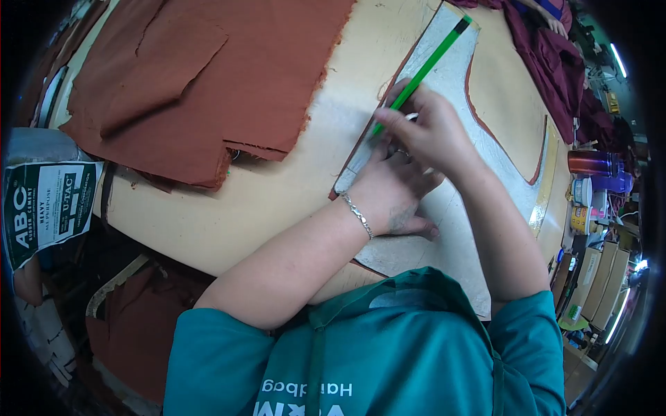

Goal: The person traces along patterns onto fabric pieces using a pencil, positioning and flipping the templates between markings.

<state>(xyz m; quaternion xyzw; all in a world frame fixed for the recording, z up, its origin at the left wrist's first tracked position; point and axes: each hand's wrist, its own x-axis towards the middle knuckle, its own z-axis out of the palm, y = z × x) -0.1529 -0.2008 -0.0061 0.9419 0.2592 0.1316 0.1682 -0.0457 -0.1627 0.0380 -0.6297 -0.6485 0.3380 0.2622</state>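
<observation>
A pale grey pattern piece (444, 215) lies on the table with reddish-brown fabric showing along its edges. My left hand (392, 191), with a chain bracelet at the wrist, rests on this piece, palm down and fingers apart; some fingertips are hidden behind my right hand. Just above it, my right hand (430, 128) pinches a green pencil (433, 61), whose dark end points up and to the right. The pencil's lower end is near the pattern's left edge, beside my left fingers.
Reddish-brown fabric (263, 62) spreads over the upper left of the table (180, 215). A labelled cement can (52, 201) stands at the left edge. Maroon cloth (548, 69), a person's hand (557, 26), cups (581, 191) and boxes (596, 288) are at the right.
</observation>
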